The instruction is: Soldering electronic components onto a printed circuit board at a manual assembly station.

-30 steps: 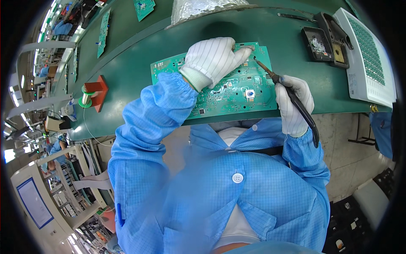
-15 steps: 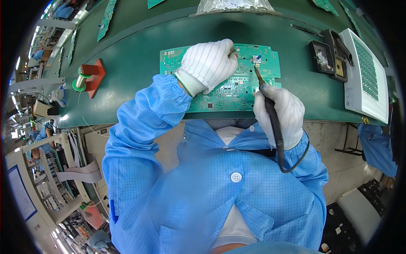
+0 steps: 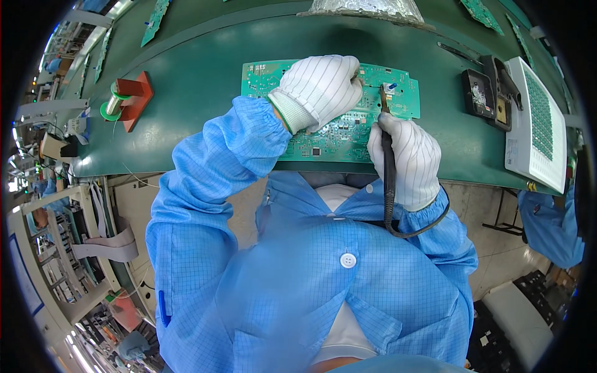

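Note:
A green circuit board (image 3: 298, 149) lies flat on the bench in front of me. My left hand (image 3: 322, 87), in a white striped glove, rests over its upper middle with the fingers curled and pinched. What those fingertips hold, if anything, is hidden. In my gloved right hand (image 3: 410, 158) is a soldering iron (image 3: 389, 165), gripped like a pen with its cable looping below the wrist. The iron's tip reaches the left side of a small white part with a blue shaft (image 3: 391, 87), near the board's upper right; actual contact is too small to tell.
Left on the green bench (image 3: 199, 93) stands a solder spool (image 3: 114, 102) on a red holder (image 3: 142, 99). At right are a black iron stand with a tray (image 3: 477, 92), tweezers (image 3: 459, 53) and a white box of small green parts (image 3: 517, 146). A foil-covered object (image 3: 367, 9) sits behind.
The soldering iron has swung more upright, and its tip has moved from below the blue-shafted part to its left side. The whole view has turned slightly. My left hand stays over the board.

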Action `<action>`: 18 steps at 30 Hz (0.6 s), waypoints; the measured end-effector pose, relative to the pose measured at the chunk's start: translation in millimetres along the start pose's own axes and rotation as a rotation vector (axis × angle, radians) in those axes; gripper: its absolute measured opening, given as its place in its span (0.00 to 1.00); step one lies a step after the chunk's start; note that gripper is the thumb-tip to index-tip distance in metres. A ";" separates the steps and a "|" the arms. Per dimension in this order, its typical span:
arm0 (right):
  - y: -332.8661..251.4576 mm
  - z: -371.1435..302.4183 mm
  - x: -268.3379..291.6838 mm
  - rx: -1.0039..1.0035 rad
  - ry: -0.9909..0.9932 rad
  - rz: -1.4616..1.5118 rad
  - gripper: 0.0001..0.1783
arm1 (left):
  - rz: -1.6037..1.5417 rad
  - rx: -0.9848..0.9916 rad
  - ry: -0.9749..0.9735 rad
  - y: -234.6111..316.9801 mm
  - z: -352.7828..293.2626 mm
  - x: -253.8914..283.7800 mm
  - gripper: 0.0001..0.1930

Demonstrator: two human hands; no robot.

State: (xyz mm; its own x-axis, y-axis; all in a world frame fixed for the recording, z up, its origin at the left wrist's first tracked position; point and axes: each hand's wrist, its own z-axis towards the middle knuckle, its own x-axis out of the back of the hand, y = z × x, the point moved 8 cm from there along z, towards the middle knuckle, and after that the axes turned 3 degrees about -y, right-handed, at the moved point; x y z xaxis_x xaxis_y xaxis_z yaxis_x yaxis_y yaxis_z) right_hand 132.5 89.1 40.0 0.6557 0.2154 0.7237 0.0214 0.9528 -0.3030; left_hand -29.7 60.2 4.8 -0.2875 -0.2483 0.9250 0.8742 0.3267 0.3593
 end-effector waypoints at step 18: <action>-6.1 3.7 3.2 -0.035 0.016 -0.001 0.12 | 0.022 -0.153 0.012 3.0 -6.9 -2.3 0.09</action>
State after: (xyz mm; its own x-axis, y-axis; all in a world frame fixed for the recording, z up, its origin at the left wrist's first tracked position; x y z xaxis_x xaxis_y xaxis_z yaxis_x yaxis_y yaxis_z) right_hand 131.7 84.7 46.4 0.6674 0.2112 0.7141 0.0480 0.9448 -0.3242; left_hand -23.8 55.4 2.9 -0.2640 -0.2539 0.9305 0.9297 0.1898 0.3156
